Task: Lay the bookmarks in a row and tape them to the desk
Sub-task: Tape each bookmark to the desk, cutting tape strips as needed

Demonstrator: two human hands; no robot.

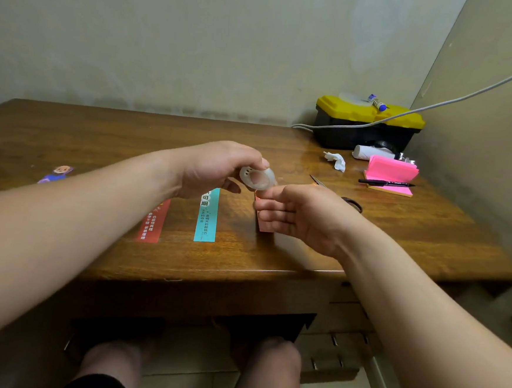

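My left hand (217,167) holds a clear tape roll (257,178) above the wooden desk (99,138). My right hand (302,212) meets the roll at its lower right edge, thumb and forefinger pinching at the tape there. On the desk lie a red bookmark (154,221), a teal bookmark (207,217) and a pink bookmark (263,226), side by side; the pink one is mostly hidden under my right hand. A figure-shaped bookmark (56,174) lies apart at the far left.
Scissors (347,199) lie behind my right hand. Farther right are pink sticky notes (391,170) with a black pen (385,183), a crumpled tissue (335,161), a white roll (365,152) and a yellow-lidded toolbox (367,123) with a grey cable (439,104) over it.
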